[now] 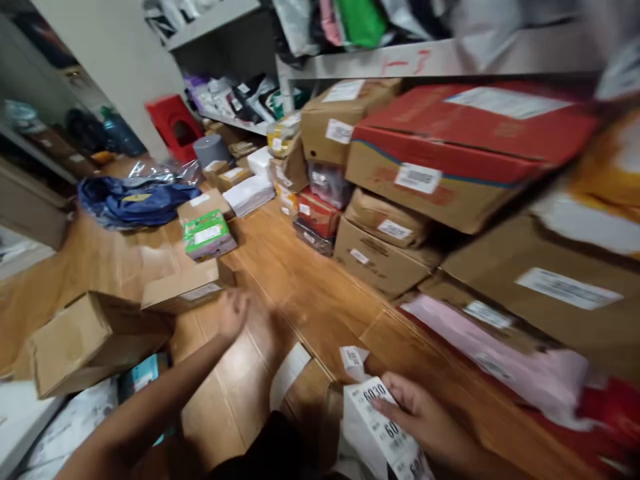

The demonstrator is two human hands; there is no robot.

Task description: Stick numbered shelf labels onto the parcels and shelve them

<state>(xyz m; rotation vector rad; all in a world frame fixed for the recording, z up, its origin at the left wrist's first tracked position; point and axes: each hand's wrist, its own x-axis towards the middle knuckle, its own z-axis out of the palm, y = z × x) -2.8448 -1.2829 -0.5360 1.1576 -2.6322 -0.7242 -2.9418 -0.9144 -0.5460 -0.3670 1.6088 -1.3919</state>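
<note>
A stack of white label stickers (383,427) sits at the near edge of the scene, right of centre, held from the right side. Each label bears large black digits, "6030" on the top one, with smaller print beside them. The stack tilts, its far end raised toward a single loose label (353,360) curling up just beyond it. Farther left, a flat cardboard box (185,287) lies on the wooden floor, its near right corner touched.

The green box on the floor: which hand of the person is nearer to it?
Left. The left hand reaches out just below the green box; the right hand is far off to the lower right, holding white labels.
</note>
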